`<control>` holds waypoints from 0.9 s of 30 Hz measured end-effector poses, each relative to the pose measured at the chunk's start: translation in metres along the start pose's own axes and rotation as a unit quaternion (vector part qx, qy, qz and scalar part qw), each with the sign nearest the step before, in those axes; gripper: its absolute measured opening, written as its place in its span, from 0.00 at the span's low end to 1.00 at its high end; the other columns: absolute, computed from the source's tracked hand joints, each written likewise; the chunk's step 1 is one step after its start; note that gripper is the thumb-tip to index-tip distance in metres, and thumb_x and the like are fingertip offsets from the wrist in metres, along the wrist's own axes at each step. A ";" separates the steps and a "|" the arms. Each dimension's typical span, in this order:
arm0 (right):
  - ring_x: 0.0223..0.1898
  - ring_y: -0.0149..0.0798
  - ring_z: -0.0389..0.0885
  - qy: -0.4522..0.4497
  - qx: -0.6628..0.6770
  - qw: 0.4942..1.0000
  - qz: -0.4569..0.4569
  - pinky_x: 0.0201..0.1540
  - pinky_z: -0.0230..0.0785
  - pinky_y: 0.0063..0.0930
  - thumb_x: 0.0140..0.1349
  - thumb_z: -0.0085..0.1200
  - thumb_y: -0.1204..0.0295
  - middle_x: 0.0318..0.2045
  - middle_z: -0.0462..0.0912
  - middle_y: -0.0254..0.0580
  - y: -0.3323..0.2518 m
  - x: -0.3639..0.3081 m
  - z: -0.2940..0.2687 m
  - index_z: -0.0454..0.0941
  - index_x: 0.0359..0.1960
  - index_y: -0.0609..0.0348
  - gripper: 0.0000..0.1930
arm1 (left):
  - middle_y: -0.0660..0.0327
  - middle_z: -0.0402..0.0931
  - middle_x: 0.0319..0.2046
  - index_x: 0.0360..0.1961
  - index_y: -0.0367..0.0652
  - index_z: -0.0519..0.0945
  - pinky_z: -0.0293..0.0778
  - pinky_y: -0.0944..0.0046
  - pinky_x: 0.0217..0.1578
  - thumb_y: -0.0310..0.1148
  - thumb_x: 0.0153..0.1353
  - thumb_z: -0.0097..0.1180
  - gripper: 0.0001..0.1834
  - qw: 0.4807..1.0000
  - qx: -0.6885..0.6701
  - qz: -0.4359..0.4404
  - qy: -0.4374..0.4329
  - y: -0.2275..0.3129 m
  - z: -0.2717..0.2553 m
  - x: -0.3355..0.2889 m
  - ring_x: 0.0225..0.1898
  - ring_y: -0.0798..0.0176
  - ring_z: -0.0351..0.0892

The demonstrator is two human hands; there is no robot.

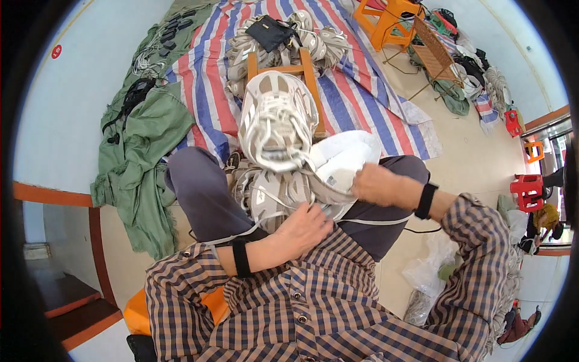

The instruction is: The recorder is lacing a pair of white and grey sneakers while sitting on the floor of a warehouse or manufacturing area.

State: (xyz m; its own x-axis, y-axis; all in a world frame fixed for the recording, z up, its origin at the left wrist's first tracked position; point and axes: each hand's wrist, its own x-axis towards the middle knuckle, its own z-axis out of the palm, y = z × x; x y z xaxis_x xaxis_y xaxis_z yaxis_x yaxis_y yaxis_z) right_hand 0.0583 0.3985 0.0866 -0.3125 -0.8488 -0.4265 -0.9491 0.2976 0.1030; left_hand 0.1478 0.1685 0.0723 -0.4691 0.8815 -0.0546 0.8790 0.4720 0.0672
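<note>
Between my knees, a grey-and-white sneaker (278,123) with loose white laces sits on top. A second sneaker (265,196) lies closer to my body, partly covered. My left hand (301,230) pinches a white shoelace (307,202) at that nearer shoe. To the right of the shoes is a pale shoe-shaped piece with a white inside (345,158). My right hand (381,184) is closed at its right edge; what the fingers hold is hidden. Another white lace (377,222) stretches across my right thigh.
A wooden frame (310,78) stands behind the shoes, with several more sneakers (316,42) and a black pouch (269,33) beyond. Striped sheeting (208,78) covers the floor. Green cloth (142,133) is at left; an orange stool (386,24) and folding chair (437,51) are at far right.
</note>
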 end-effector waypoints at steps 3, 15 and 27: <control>0.30 0.38 0.80 -0.082 -0.009 0.995 -0.047 0.31 0.68 0.34 0.47 0.53 0.66 0.21 0.79 0.34 -0.037 0.004 0.009 0.78 0.19 0.51 0.05 | 0.58 0.72 0.41 0.49 0.45 0.73 0.64 0.59 0.49 0.32 0.48 0.57 0.24 0.992 -0.085 0.026 0.084 -0.008 -0.018 0.005 0.51 0.59 0.68; 0.36 0.43 0.83 -0.204 0.083 0.964 0.147 0.32 0.75 0.38 0.49 0.57 0.69 0.34 0.84 0.40 -0.037 0.020 0.035 0.84 0.33 0.52 0.09 | 0.37 0.49 0.62 0.65 0.33 0.46 0.52 0.51 0.62 0.35 0.46 0.65 0.51 0.832 -0.299 -0.376 0.278 -0.097 0.013 -0.028 0.63 0.38 0.52; 0.32 0.52 0.81 0.131 0.326 0.881 0.315 0.36 0.72 0.42 0.54 0.49 0.55 0.26 0.82 0.53 0.032 0.065 -0.066 0.80 0.28 0.61 0.19 | 0.36 0.49 0.61 0.65 0.30 0.39 0.50 0.52 0.63 0.42 0.42 0.69 0.60 0.701 -0.470 -0.442 0.303 -0.110 0.026 -0.007 0.64 0.41 0.50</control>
State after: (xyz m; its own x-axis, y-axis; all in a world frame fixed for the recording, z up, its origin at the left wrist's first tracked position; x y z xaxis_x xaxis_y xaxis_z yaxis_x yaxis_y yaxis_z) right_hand 0.0055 0.3243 0.1212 -0.8495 -0.4708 -0.2383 -0.3851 0.8619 -0.3300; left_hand 0.0569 0.1101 0.0392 -0.9959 -0.0521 -0.0746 -0.0890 0.3887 0.9171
